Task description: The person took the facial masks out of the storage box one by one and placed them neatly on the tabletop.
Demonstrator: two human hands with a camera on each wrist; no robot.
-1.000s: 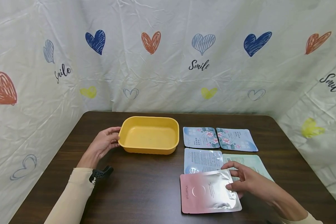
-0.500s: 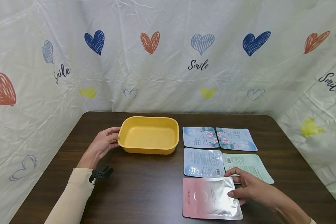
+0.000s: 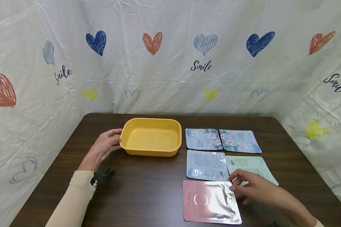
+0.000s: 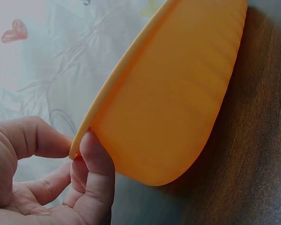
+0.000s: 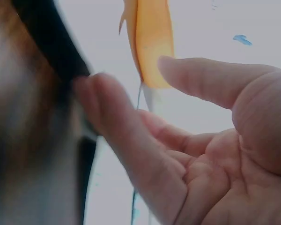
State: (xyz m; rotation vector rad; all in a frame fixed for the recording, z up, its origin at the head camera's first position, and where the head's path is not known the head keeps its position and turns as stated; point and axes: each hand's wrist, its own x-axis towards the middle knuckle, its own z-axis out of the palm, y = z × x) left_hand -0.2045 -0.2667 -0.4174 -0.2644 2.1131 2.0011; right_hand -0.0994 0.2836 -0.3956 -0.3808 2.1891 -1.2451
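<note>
My left hand (image 3: 105,143) pinches the left rim of a yellow plastic basin (image 3: 150,153); the left wrist view shows thumb and fingers on either side of that rim (image 4: 103,96). A pink-and-silver sheet mask packet (image 3: 210,201) lies flat at the front right of the table. Just beyond its upper right corner is my right hand (image 3: 253,187), thumb and fingers parted and nothing held between them. The right wrist view shows the same parted thumb and fingers (image 5: 126,136). Part of a pale green packet (image 3: 253,165) is covered by this hand.
Two blue floral packets (image 3: 204,139) lie side by side right of the basin. A blue packet with its printed back up (image 3: 206,165) sits below them, beside the green one. Behind the dark wooden table (image 3: 139,195) hangs a white curtain (image 3: 170,91) with hearts.
My right hand has brought the pink packet down towards the front of the table and let it go, flat below the blue packet. The left hand stays on the basin.
</note>
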